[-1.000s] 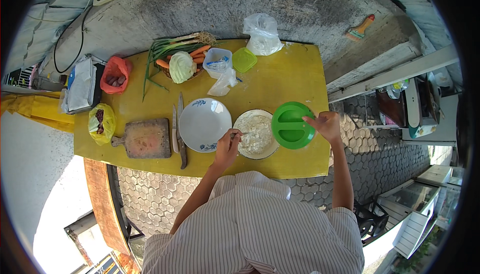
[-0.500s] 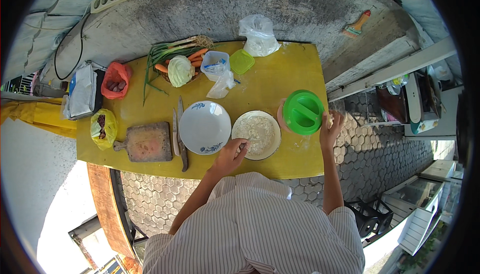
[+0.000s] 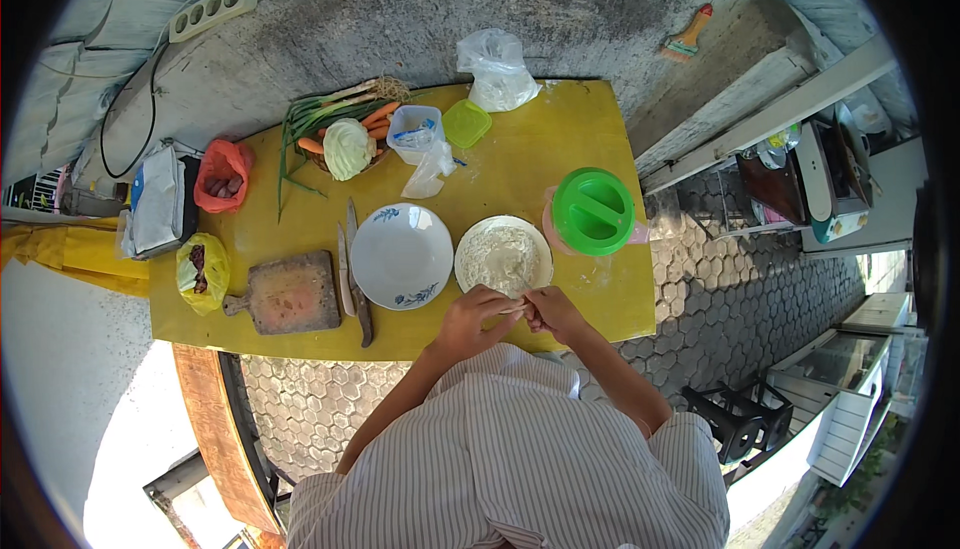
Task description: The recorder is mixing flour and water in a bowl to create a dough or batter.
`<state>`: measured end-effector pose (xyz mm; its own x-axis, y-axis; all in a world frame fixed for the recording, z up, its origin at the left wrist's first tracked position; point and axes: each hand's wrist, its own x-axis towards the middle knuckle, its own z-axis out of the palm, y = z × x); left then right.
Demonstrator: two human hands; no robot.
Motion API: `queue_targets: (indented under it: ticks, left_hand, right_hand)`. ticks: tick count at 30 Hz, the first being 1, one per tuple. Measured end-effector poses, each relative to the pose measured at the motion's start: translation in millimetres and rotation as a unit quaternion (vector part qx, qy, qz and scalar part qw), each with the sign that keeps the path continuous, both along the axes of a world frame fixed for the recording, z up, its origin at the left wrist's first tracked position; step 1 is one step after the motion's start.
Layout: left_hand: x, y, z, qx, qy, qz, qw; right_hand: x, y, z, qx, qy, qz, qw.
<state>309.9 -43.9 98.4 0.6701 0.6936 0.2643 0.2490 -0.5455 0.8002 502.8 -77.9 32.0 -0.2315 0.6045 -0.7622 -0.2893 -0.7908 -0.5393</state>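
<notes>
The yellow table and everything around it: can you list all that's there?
table: one, yellow, centre
bowl of white flour: one, near edge, by the hands
empty plate: one, white with blue, left of the bowl
lid: one, green, right of the bowl
cutting board: one, wooden, left
knives: two, between board and plate
vegetables: one bunch, far side
plastic bag: one, clear, far edge
left hand, right hand: together at the bowl's near rim

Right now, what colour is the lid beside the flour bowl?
Bright green lid, clearest in the head view.
</notes>
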Motion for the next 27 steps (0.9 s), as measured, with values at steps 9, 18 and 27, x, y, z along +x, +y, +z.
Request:
queue_targets:
  ticks: [9,18,27]
  left_hand:
    - [-66,9,-61,-0.308,0.022,0.305,0.901]
    - [-55,9,-69,-0.557,-0.016,0.252,0.791]
    - [-54,25,-79,-0.441,-0.004,0.247,0.863]
  right_hand:
    - [3,-9,32,0.342,-0.647,0.290,0.617]
    - [-33,-8,-3,0.318,-0.629,0.135,0.696]
    - [-69,-51,11,0.305,-0.621,0.198,0.695]
